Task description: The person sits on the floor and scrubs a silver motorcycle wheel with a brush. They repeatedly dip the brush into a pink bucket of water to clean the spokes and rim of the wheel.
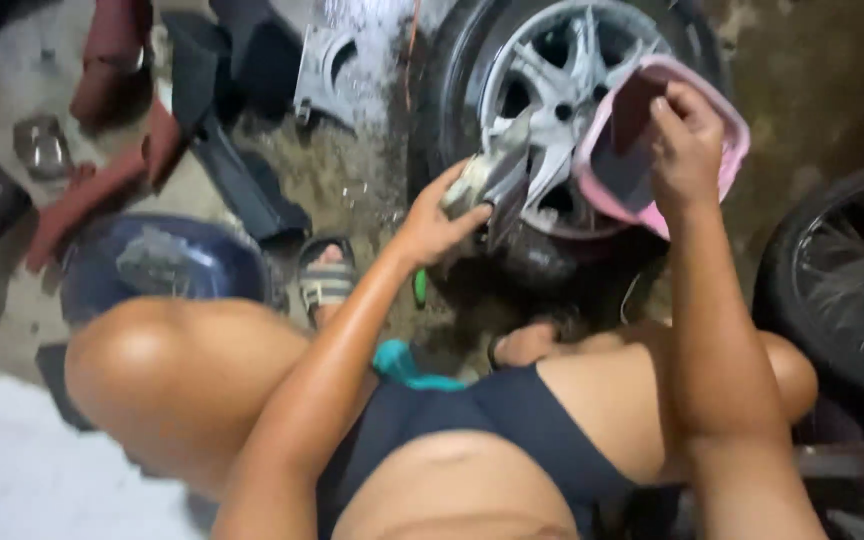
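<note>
wet floor; silver wheel between left hand and right hand

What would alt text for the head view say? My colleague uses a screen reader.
A squatting person's left hand presses a wet rag against a silver alloy wheel, while the right hand tips a pink scoop beside it.

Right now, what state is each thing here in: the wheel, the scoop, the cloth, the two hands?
Silver alloy wheel with black tyre: upright, wet.
Pink plastic scoop: tilted against the wheel, held.
Pale wet cloth: pressed on a spoke.
Left hand: closed on the cloth.
Right hand: gripping the scoop's rim.
Dark blue basin: on the ground, apart.
</note>
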